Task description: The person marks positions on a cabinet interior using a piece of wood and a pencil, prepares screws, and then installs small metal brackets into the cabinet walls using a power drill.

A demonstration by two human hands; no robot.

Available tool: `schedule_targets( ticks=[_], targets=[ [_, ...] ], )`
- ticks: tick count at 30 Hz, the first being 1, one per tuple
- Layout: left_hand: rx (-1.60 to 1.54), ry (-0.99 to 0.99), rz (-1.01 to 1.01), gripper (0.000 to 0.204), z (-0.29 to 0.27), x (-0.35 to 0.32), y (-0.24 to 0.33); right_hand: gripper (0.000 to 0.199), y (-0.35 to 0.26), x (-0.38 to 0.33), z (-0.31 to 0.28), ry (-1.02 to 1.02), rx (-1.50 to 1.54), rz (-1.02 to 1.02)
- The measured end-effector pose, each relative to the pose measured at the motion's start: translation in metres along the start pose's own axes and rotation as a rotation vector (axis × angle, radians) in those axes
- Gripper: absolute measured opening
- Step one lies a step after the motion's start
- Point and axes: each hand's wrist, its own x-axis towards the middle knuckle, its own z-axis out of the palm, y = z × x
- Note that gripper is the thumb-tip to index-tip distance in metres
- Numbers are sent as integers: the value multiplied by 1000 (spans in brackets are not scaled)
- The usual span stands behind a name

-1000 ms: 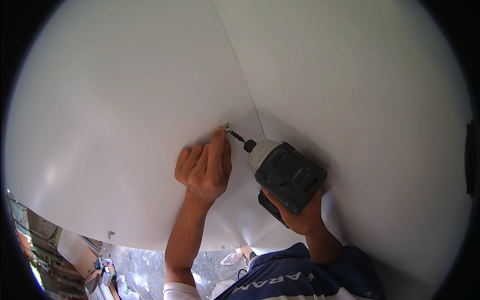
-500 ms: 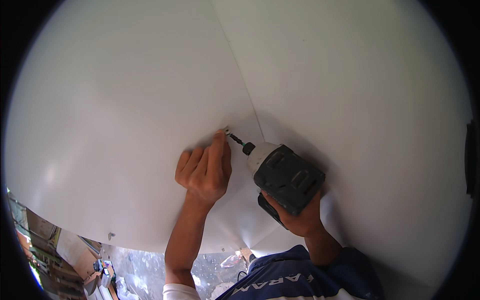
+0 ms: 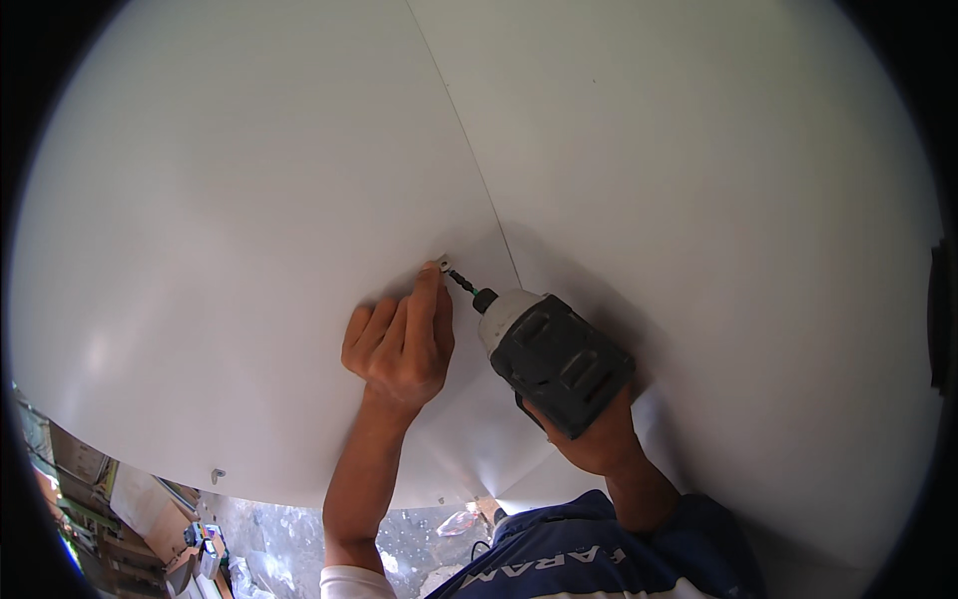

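Head view: I'm looking up at a broad white panel [image 3: 249, 200] that fills nearly the whole picture, with a thin seam [image 3: 469, 140] running from the top edge down toward the middle, where a second white panel [image 3: 718, 180] meets it.

My left hand [image 3: 399, 344] is pressed against the first panel just left of the seam. Its fingers are curled into a loose fist, and the forefinger and thumb are stretched up and pinched at a small metal screw [image 3: 443, 262], which sits against the panel surface close to the seam. I can't make out whether the fingertips actually grip the screw or only steady it.

My right hand [image 3: 594, 439] is wrapped tight around the grip of a cordless drill [image 3: 554, 354], grey and black with a pale nose. The drill lies tilted up and to the left, and its dark bit [image 3: 462, 284] reaches to the screw, just beside my left forefinger.

A small metal fitting [image 3: 216, 474] sits near the lower edge of the first panel. Below that edge I see cluttered ground [image 3: 249, 559], blurred, and my blue shirt [image 3: 599, 554] at the bottom.
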Motion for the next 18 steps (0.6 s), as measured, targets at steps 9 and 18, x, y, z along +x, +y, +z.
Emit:
schedule_targets(
  ticks=[9, 18],
  targets=[
    [7, 1, 10, 20, 1, -1, -2, 36, 1, 8, -2, -42, -90, -118],
    [-9, 53, 14, 18, 8, -6, -7, 33, -1, 11, 2, -30, -128, -89]
  ],
)
